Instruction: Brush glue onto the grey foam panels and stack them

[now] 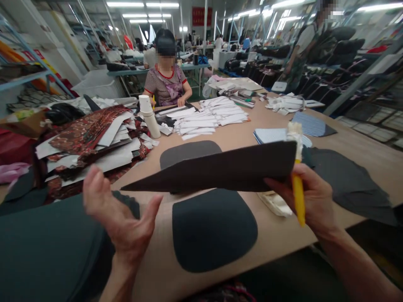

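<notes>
My right hand (pixel 316 201) grips the right end of a dark, stiff sheet piece (pixel 217 167), held up nearly edge-on above the table. The same hand also holds a brush with a yellow handle (pixel 298 197), its whitish, caked head pointing up. My left hand (pixel 122 218) is open, thumb and fingers spread, just below the sheet's pointed left end and apart from it. Below the sheet, a dark green rounded panel (pixel 214 230) lies flat on the table. Behind it lies a grey rounded piece (pixel 189 152), partly hidden by the raised sheet.
Dark cut pieces (pixel 349 178) are stacked at the right, with light blue pieces (pixel 270 135) behind. Patterned red fabric and white strips (pixel 91 134) heap at the left. White cups (pixel 149 115) stand near white strips (pixel 217 111). A co-worker (pixel 168 82) sits across the brown table (pixel 277 249).
</notes>
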Available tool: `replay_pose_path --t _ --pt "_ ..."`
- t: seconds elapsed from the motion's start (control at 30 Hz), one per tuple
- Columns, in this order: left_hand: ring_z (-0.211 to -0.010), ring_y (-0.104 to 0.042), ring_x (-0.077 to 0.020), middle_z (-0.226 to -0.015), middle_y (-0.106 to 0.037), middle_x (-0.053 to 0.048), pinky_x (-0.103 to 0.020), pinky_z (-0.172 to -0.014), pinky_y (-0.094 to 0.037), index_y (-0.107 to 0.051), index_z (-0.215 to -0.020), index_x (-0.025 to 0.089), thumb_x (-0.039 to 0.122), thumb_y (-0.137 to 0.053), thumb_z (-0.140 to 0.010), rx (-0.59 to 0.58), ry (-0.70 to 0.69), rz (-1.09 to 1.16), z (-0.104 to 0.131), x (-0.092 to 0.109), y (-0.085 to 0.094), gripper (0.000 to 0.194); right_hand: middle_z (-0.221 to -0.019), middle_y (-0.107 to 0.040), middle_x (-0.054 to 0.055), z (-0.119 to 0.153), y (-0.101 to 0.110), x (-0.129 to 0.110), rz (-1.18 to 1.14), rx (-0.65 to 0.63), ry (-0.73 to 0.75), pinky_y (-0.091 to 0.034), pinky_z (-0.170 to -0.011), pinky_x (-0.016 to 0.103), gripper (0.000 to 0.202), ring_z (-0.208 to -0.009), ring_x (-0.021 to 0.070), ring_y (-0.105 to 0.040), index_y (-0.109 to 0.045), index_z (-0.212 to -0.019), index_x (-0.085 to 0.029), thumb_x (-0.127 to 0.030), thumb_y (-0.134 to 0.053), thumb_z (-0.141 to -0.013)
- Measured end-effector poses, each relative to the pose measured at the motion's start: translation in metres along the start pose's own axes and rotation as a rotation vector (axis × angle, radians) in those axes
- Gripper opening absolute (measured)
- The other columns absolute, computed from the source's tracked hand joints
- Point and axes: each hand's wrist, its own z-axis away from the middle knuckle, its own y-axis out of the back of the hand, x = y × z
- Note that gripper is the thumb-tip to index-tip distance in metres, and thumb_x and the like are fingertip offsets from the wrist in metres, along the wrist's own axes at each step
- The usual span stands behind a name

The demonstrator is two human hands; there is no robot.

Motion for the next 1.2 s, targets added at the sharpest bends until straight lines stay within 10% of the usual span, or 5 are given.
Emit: replay_pose_path --t 0.2,0.33,0.6,0.9,1.2 --pt "-0.133 -0.034 -0.0268 -0.142 -0.041 -0.004 -0.047 -0.109 -0.032 -0.03 -0.134 0.033 0.052 -0.064 -0.072 -0.259 1.014 0.652 0.109 -0.043 -0.008 0.073 -0.079 -0.062 0.0 0.027 0.028 0.006 -0.077 -0.101 -0.269 -0.052 -0.065 0.033 0.035 -0.069 0.0196 -0.06 -0.061 -0.082 -0.028 -0.044 -0.079 -0.057" --pt "-0.12 -0.051 -0.0297 -0.122 -0.06 -0.007 -0.043 -0.101 -0.043 -0.049 -0.119 0.022 0.048 -0.075 -0.058 -0.282 1.296 0.782 0.125 -0.051 -0.01 0.071 -0.092 -0.067 0.003 0.044 0.025 0.022 -0.139 -0.204 -0.45 -0.055 -0.074 0.04 0.045 -0.081 0.0247 -0.064 -0.064 -0.092 -0.027 -0.045 -0.08 -0.055" --pt "-0.12 -0.052 -0.0236 -0.13 -0.054 -0.008 -0.037 -0.102 -0.043 -0.025 -0.137 0.024 0.033 -0.075 -0.061 -0.449 1.173 0.561 0.164 -0.066 -0.004 0.091 -0.128 -0.055 0.009 0.093 -0.012 0.078 0.087 -0.341 -0.335 -0.034 -0.105 0.045 0.065 -0.122 0.0283 -0.048 -0.047 -0.131 -0.019 -0.039 -0.066 -0.073" --pt "-0.106 -0.062 -0.0229 -0.121 -0.058 -0.01 -0.044 -0.092 -0.05 -0.009 -0.141 0.026 0.03 -0.065 -0.072 -0.56 1.176 0.329 0.219 -0.08 -0.018 0.089 -0.124 -0.057 0.015 0.132 -0.044 0.124 0.233 -0.478 -0.314 -0.045 -0.091 0.042 0.063 -0.109 0.0284 -0.057 -0.037 -0.139 -0.016 -0.035 -0.054 -0.081" --pt "-0.104 -0.062 -0.0231 -0.124 -0.056 -0.012 -0.042 -0.092 -0.05 -0.012 -0.142 0.024 0.028 -0.072 -0.066 -0.513 1.146 0.323 0.199 -0.096 -0.041 0.096 -0.097 -0.064 0.009 0.116 -0.063 0.133 0.218 -0.437 -0.357 -0.048 -0.076 0.035 0.061 -0.081 0.0217 -0.06 -0.04 -0.137 -0.016 -0.034 -0.054 -0.081"
